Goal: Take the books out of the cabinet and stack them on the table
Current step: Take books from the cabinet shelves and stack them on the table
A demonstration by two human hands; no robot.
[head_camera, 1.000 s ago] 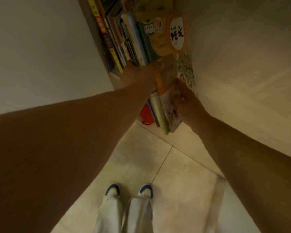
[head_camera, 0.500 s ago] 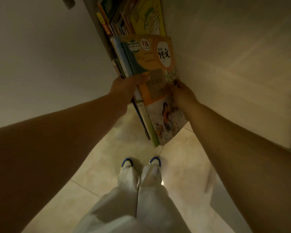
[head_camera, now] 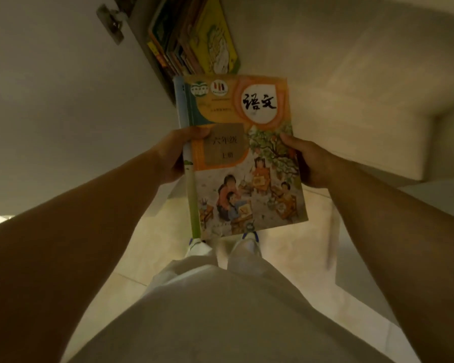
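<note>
Both hands hold one small bundle of books [head_camera: 243, 163]: left hand [head_camera: 176, 155] grips its spine edge, right hand [head_camera: 309, 161] its opposite edge. Bundle is clear of cabinet. More books [head_camera: 194, 40] remain shelved beyond the hands. Counter not visible; stacking apparently still to do.

Left hand [head_camera: 172, 155] and right hand [head_camera: 312, 163] grip books [head_camera: 243, 158].

cabinet door [head_camera: 63, 100] left, wall [head_camera: 351, 74] right, shelved books [head_camera: 194, 40] between
</note>
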